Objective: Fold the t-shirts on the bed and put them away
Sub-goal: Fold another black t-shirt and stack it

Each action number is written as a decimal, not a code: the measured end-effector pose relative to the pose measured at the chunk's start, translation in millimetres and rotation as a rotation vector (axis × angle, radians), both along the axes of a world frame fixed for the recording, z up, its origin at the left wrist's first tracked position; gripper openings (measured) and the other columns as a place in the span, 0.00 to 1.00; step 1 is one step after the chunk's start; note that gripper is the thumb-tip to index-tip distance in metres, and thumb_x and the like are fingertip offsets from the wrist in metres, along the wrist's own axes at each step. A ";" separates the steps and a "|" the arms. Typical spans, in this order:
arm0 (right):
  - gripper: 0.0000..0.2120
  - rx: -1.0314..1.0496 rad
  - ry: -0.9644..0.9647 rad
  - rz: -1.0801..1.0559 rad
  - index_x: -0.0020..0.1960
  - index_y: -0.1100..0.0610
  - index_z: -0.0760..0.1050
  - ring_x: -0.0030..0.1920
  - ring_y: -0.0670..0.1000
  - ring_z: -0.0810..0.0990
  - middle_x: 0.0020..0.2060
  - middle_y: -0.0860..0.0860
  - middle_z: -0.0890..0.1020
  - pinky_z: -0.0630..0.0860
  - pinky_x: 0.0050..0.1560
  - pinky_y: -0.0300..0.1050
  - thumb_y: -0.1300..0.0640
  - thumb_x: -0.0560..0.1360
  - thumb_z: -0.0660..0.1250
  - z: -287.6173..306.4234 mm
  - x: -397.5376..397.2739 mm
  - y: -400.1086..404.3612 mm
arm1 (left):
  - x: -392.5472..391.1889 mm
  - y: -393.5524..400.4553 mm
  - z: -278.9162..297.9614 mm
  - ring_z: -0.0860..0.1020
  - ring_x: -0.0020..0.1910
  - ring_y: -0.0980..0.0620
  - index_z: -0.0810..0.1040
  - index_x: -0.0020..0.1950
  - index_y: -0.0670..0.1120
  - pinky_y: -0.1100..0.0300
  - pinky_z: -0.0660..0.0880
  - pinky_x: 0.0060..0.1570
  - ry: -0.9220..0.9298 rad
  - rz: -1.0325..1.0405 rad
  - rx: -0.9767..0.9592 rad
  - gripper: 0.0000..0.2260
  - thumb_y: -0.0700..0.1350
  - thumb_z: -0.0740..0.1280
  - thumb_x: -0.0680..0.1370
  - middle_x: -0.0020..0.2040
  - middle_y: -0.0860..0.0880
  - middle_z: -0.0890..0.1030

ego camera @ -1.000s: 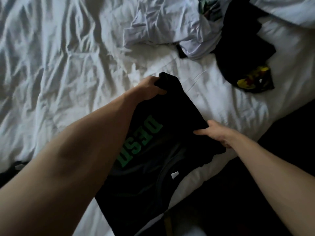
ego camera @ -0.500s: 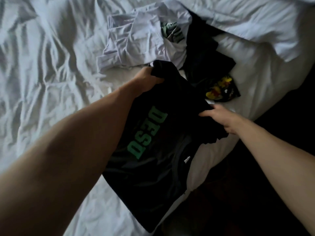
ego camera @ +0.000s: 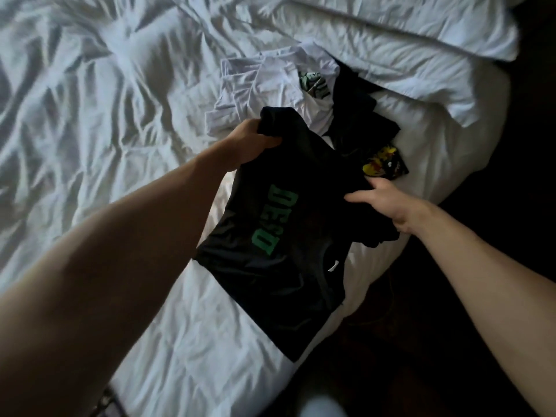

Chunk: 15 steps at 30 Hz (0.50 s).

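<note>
A black t-shirt with green letters (ego camera: 288, 251) lies partly folded near the bed's right edge, its neck label toward me. My left hand (ego camera: 249, 142) grips its far left corner, bunched and lifted. My right hand (ego camera: 382, 203) pinches the shirt's right side, where some fabric hangs in a bunch below the wrist. Behind it lie a crumpled white t-shirt (ego camera: 264, 85) with a green print and another black t-shirt (ego camera: 361, 121) with a yellow print.
The bed (ego camera: 90, 130) has a rumpled white sheet. A white pillow (ego camera: 406, 40) lies at the back right. Dark floor (ego camera: 481, 311) runs along the bed's right edge and near corner.
The view has swung so the shirt pile and pillow sit lower in frame. Both hands keep their hold on the black shirt, which lies a little farther up the bed.
</note>
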State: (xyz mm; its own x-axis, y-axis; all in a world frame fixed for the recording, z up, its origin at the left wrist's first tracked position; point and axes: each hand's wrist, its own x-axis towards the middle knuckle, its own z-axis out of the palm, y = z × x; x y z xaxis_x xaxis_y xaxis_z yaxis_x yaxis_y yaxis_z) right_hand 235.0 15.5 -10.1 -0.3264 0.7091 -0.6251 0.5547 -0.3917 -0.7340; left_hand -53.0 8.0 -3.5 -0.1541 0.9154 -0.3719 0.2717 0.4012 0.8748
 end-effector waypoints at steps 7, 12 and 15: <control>0.11 0.073 0.037 -0.040 0.58 0.56 0.79 0.44 0.51 0.84 0.46 0.53 0.85 0.79 0.46 0.45 0.62 0.76 0.70 63.5 -15.5 -20.8 | -16.3 -21.6 53.5 0.82 0.38 0.55 0.78 0.62 0.38 0.64 0.81 0.43 -0.111 0.016 0.068 0.13 0.36 0.69 0.78 0.47 0.46 0.82; 0.09 0.125 0.020 -0.082 0.55 0.55 0.78 0.41 0.50 0.83 0.44 0.53 0.83 0.80 0.44 0.43 0.64 0.76 0.68 84.7 -10.1 -9.5 | -8.9 0.3 73.5 0.82 0.42 0.52 0.78 0.63 0.38 0.62 0.81 0.43 -0.092 0.007 0.111 0.14 0.37 0.70 0.77 0.49 0.46 0.83; 0.11 0.176 0.003 -0.126 0.57 0.54 0.78 0.45 0.52 0.83 0.47 0.54 0.83 0.80 0.51 0.48 0.62 0.75 0.70 100.1 -1.6 2.3 | 0.2 18.9 85.5 0.83 0.48 0.47 0.78 0.63 0.37 0.57 0.81 0.52 -0.082 -0.016 0.139 0.15 0.38 0.70 0.77 0.54 0.43 0.83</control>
